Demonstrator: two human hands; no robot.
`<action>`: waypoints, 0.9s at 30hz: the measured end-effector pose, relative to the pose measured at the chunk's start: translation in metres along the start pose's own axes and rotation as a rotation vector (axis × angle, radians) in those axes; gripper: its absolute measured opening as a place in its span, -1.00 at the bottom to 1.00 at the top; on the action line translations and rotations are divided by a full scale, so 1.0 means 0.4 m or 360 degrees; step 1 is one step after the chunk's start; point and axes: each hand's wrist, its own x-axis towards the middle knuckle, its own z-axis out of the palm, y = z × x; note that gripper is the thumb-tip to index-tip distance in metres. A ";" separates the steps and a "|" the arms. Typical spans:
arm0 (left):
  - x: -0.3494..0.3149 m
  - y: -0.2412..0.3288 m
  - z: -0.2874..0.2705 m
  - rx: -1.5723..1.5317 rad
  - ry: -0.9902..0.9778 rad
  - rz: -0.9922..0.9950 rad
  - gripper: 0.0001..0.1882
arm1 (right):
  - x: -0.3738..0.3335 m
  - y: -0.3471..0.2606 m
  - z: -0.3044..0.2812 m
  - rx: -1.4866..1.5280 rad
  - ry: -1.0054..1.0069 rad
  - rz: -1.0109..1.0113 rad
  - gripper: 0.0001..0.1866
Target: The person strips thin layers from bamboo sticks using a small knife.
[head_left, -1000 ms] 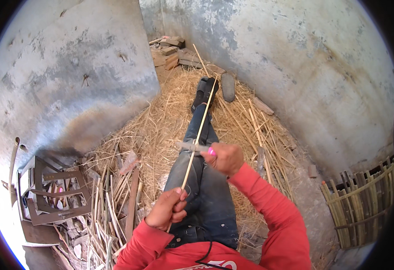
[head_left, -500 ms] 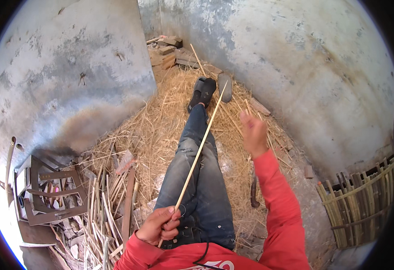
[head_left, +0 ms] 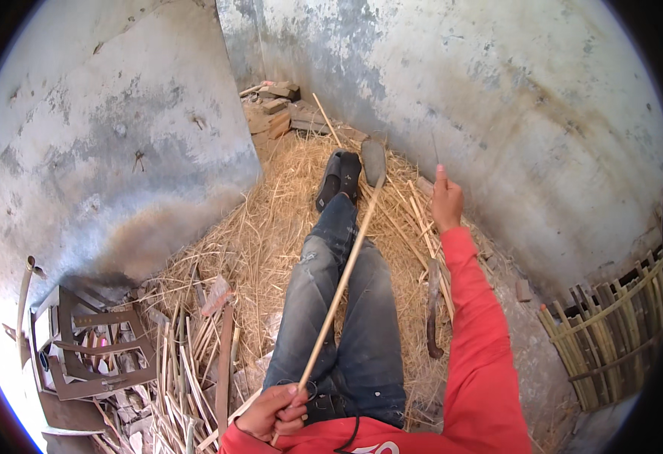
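My left hand [head_left: 276, 412], low in front of my waist, is closed round the near end of a long pale bamboo stick [head_left: 342, 283]. The stick slants up and away over my outstretched legs, its far end near my feet. Off to the right, my right hand [head_left: 447, 201] is raised with its fingers curled and thumb up. From the top of that hand a very thin grey thing [head_left: 435, 149] sticks up; it may be a blade or a sliver, too fine to tell. The two hands are well apart.
Straw [head_left: 271, 216] covers the floor around my legs. A curved tool [head_left: 433, 321] lies to the right. At left are a brown frame [head_left: 108, 382] and a heap of split sticks [head_left: 184, 393]. A slatted bamboo panel [head_left: 611, 333] leans at right; bricks [head_left: 277, 106] lie in the far corner.
My right hand has moved up and a little right, and a thin grey thing now shows above it. The bamboo stick's far end is lower in view. My left hand keeps its hold.
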 end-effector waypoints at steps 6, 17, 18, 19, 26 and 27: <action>0.025 0.046 0.009 -0.0092 -0.0039 -0.0064 -0.66 | -0.167 -0.211 -0.009 0.1078 -0.0747 0.0514 -0.54; 0.028 0.017 0.050 0.0370 -0.0041 0.0369 -0.57 | -0.201 -0.270 0.010 0.1068 -0.0734 0.0429 -0.79; 0.030 0.008 0.029 0.0466 -0.0037 0.0433 -0.54 | -0.185 -0.265 0.005 0.1057 -0.0738 0.0417 -0.78; 0.030 0.002 0.017 0.0562 -0.0035 0.0496 -0.49 | -0.163 -0.253 -0.007 0.1045 -0.0742 0.0405 -0.76; 0.048 0.022 0.049 0.0647 0.0278 0.0602 -0.55 | -0.224 -0.286 -0.020 0.0403 -0.0790 -0.0098 -0.60; 0.052 0.027 0.050 0.0643 0.0319 0.0612 -0.56 | -0.235 -0.297 -0.024 0.0317 -0.0831 -0.0122 -0.58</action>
